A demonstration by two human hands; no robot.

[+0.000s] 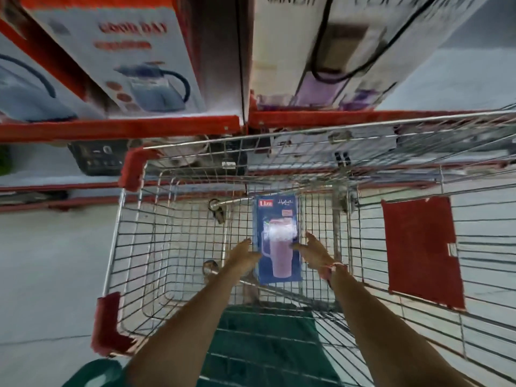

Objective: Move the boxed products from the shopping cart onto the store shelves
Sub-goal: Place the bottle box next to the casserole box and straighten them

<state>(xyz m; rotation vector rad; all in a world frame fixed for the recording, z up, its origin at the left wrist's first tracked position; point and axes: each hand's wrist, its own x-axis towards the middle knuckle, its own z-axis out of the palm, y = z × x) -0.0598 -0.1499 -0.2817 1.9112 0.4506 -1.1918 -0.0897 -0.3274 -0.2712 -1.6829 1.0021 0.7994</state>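
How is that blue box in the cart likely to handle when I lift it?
The blue box looks like printed cardboard, so probably stiff. It pictures a handled tumbler, so likely light for its size. The glare on its face suggests a slick surface, so gripping both long sides with the left hand and right hand seems wise.
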